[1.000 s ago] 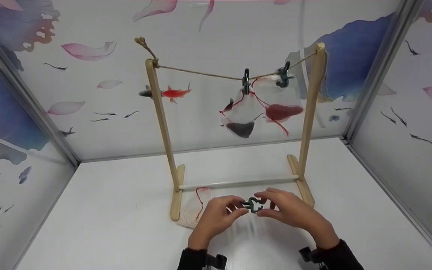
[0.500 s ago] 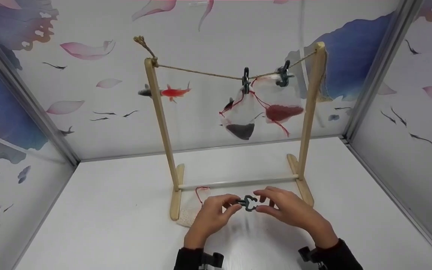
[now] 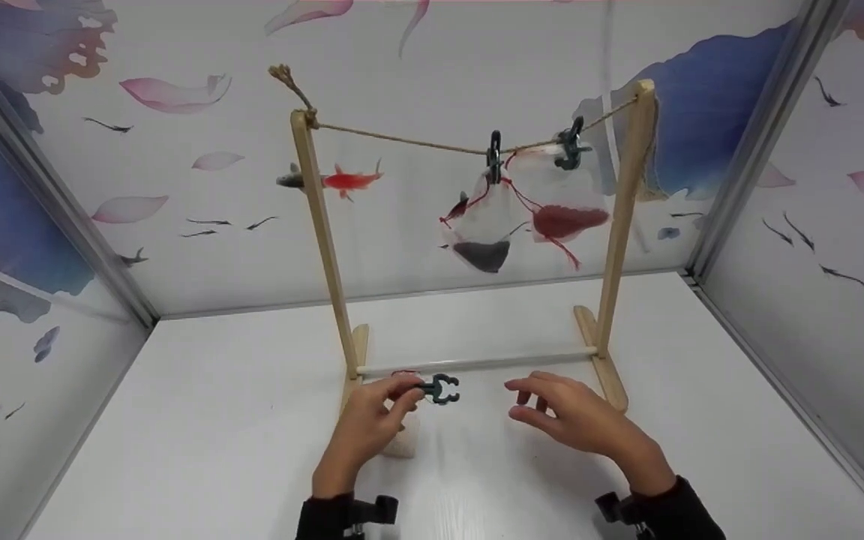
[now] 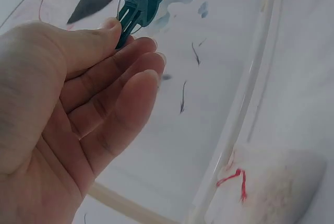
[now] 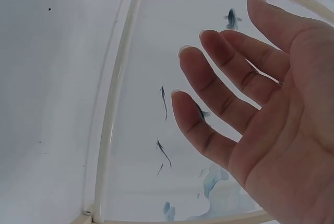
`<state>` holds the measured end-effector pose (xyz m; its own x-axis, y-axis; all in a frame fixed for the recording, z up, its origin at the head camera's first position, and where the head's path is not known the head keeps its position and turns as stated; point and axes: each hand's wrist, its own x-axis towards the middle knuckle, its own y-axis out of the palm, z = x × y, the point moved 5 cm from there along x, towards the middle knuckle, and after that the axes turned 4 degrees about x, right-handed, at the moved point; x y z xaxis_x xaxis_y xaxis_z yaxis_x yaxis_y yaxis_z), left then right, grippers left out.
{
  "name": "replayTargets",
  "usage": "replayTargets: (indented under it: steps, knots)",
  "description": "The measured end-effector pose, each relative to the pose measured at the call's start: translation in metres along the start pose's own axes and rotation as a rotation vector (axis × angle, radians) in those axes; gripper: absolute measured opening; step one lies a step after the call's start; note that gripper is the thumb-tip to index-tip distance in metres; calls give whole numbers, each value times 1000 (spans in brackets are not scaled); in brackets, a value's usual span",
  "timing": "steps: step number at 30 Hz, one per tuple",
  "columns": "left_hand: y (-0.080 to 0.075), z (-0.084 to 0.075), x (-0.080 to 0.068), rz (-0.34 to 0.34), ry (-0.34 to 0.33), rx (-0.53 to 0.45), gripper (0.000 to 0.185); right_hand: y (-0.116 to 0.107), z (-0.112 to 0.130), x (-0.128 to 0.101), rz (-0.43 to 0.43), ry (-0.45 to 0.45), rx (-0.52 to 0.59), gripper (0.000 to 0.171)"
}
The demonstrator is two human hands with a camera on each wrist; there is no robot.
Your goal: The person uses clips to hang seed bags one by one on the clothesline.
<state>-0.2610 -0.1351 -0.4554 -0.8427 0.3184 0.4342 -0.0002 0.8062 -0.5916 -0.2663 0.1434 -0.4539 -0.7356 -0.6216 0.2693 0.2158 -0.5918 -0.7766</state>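
Observation:
Between thumb and fingers my left hand (image 3: 372, 420) pinches a dark green plastic clip (image 3: 443, 389) by its handle end, its jaws pointing right. The left wrist view shows the same clip (image 4: 136, 7) at the fingertips. My right hand (image 3: 574, 412) hovers to the right over the table, fingers loosely bent with nothing in them. Partly behind my left hand lies a sheer drawstring pouch (image 3: 402, 439) with pale grains; its red cord shows in the left wrist view. Two more pouches, one with dark filling (image 3: 483, 255) and one with red filling (image 3: 568, 222), hang from the rope.
A wooden frame with a left post (image 3: 325, 247) and right post (image 3: 622, 225) holds the sagging rope (image 3: 402, 139). Two green clips, one in the middle (image 3: 494, 157) and one at right (image 3: 571, 146), grip it. A white rod (image 3: 477, 364) joins the feet. Printed panels surround the white table (image 3: 199, 420).
My left hand has carried the clip left and slightly away from me, over the grain pouch, apart from the right hand. The right hand has stayed nearly in place.

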Motion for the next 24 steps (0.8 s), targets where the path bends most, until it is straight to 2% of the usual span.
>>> replayTargets:
  steps: [3, 6, 12, 16, 20, 24]
  knots:
    - [-16, 9, -7, -23, -49, -5, 21, 0, -5, 5, -11, 20, 77, 37]
    - [-28, 16, -14, -27, -76, 32, 20, 3, -10, 13, -23, 53, 124, 33]
    - [-49, 29, -29, -41, -127, 112, 16, 30, -11, 40, 29, 124, 155, 29]
    - [-61, 43, -39, -61, -225, 134, 18, 47, -12, 62, 84, 220, 258, 30]
    - [-70, 57, -47, -93, -319, 145, 17, 56, -14, 82, 75, 347, 377, 31]
    - [-71, 66, -54, -102, -352, 186, 17, 72, -16, 95, 76, 474, 458, 36]
